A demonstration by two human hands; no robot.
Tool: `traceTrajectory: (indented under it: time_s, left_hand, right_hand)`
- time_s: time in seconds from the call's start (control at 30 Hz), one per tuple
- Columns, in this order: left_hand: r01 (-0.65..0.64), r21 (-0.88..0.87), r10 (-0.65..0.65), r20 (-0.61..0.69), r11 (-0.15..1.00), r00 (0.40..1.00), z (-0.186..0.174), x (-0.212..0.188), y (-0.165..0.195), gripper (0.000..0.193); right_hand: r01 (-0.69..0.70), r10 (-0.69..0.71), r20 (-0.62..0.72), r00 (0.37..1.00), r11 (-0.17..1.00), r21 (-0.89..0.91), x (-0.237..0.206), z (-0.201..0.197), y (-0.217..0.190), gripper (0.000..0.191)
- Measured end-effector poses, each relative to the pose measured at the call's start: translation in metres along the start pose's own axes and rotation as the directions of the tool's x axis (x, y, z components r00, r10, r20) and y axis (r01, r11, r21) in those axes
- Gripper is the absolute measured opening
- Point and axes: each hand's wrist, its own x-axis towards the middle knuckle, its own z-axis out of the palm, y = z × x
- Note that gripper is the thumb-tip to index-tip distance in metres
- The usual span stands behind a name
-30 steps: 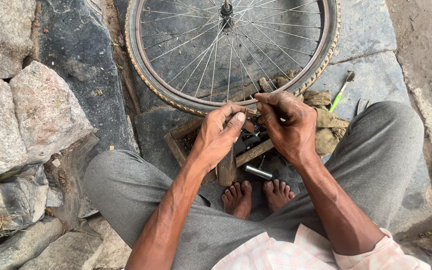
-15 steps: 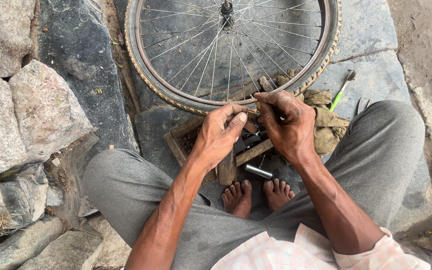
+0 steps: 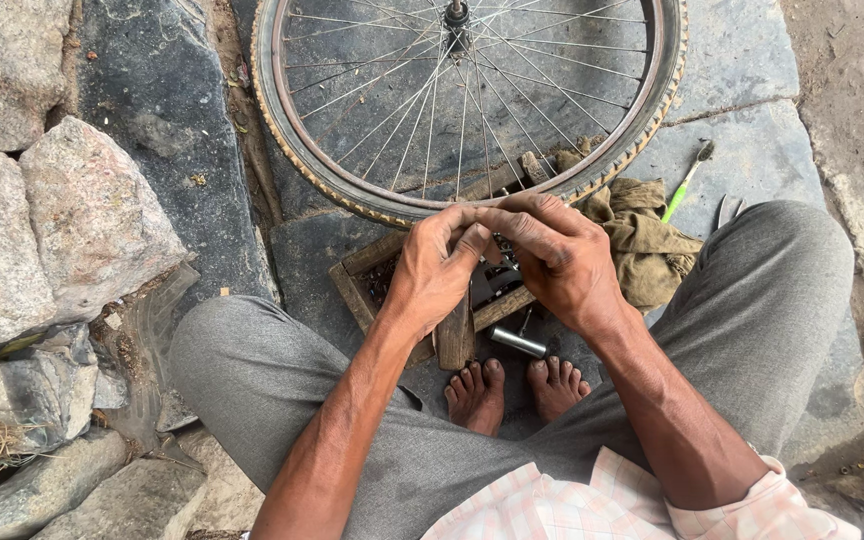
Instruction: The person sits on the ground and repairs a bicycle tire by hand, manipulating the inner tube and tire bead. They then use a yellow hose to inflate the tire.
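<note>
Stone slabs point(image 3: 752, 150) carry everything — bare feet point(image 3: 517, 385) nearest, then a rough wooden tray point(image 3: 357, 290) of small parts. Above it the left hand point(image 3: 432, 275) and right hand point(image 3: 562, 260) meet, fingertips pinched on something too small to tell. Beyond lie a rag point(image 3: 647, 235) and a spoked wheel point(image 3: 462, 100), flat.
</note>
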Motion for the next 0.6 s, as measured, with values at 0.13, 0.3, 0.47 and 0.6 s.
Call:
traceTrajectory:
  time_s: [0.13,0.3,0.47,0.6]
  left_hand:
    - [0.007,-0.069,-0.007,-0.006,0.998,1.000,-0.001,0.000,0.002,0.022]
    - [-0.007,-0.058,0.006,-0.006,0.998,1.000,-0.001,0.000,0.003,0.025]
    - [-0.014,0.110,0.015,-0.012,0.994,1.000,-0.003,-0.001,0.005,0.023]
    - [0.054,0.121,-0.053,-0.007,0.991,0.999,-0.003,-0.001,0.002,0.022]
  right_hand:
    - [0.001,0.000,-0.035,0.999,1.000,0.030,0.002,0.000,0.002,0.026]
    - [0.031,-0.032,-0.027,0.999,0.999,-0.029,0.002,-0.002,0.007,0.034]
    - [0.085,-0.082,0.062,0.995,0.995,-0.058,0.003,-0.002,0.012,0.051]
    - [0.128,-0.124,0.064,0.990,0.990,-0.064,0.002,-0.001,0.017,0.048]
